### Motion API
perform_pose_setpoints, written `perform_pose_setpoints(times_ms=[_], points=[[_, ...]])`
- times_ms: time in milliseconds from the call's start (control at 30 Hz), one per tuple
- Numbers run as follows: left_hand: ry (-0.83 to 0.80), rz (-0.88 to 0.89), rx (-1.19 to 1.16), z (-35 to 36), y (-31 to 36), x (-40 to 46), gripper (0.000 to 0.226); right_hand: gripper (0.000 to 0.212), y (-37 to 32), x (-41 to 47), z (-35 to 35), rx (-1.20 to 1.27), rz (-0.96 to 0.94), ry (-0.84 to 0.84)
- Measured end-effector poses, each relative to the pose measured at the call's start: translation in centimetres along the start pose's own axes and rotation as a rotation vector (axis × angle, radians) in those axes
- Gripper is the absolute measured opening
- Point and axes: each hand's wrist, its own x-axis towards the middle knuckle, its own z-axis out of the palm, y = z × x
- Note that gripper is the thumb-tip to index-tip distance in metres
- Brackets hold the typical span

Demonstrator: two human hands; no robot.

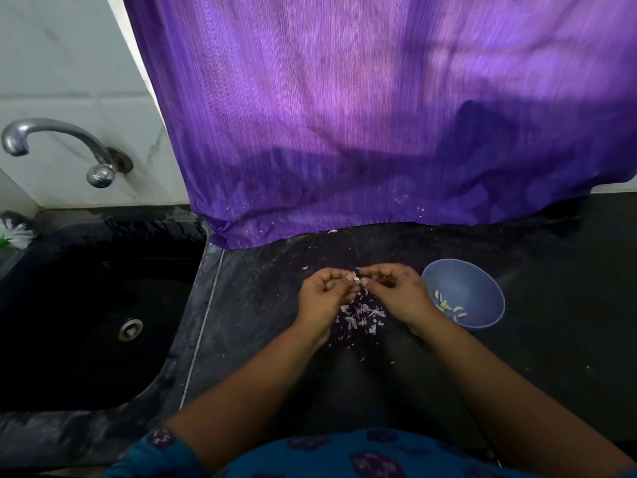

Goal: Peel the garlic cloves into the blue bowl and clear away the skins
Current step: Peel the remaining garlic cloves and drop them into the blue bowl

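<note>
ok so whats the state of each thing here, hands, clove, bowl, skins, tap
left hand: fingers curled, pinching the garlic clove
right hand: fingers curled, pinching the same clove
garlic clove: held between both hands above the counter, partly skinned
blue bowl: upright, a few peeled cloves inside
skins: loose pile on the counter under the hands
tap: no water running

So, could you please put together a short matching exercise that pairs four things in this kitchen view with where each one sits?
Things:
1. blue bowl
2. garlic skins
3. tap
4. peeled cloves

Places:
A. on the wall above the sink
B. inside the bowl
C. on the counter to the right of the right hand
D. piled on the counter below the two hands

Pairs: 1-C, 2-D, 3-A, 4-B
</note>
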Motion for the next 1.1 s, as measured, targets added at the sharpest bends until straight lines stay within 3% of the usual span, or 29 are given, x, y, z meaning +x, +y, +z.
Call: perform_pose_setpoints(times_ms=[267, 433, 533, 667, 767, 900, 1100], points=[[0.04, 0.084, 0.076, 0.2, -0.5, -0.3, 0.007, 0.003, -0.7, -0.3, 0.6, 0.196, 0.043, -0.024], [0.052, 0.146, 0.092, 0.4, -0.8, -0.7, 0.004, 0.008, -0.8, -0.5, 0.6, -0.022, -0.005, 0.024], [0.034, 0.157, 0.112, 0.3, -1.0, -0.6, 0.005, 0.007, -0.7, -0.6, 0.9, -0.209, -0.115, 0.044], [-0.002, 0.158, 0.148, 0.2, -1.1, -0.6, 0.008, 0.006, -0.4, -0.7, 1.0, -0.287, -0.23, 0.054], [-0.035, 0.086, 0.068, 0.6, -0.8, -0.6, 0.012, 0.008, 0.0, -0.4, 0.7, -0.229, -0.176, 0.046], [-0.085, -0.036, -0.063, 0.8, 0.0, -0.2, 0.01, 0.006, 0.2, 0.3, 0.0, 0.035, 0.017, -0.043], [-0.125, -0.088, -0.049, 1.5, 0.4, 0.4, 0.007, 0.01, -0.1, 0.7, -1.4, 0.218, 0.124, -0.122]])
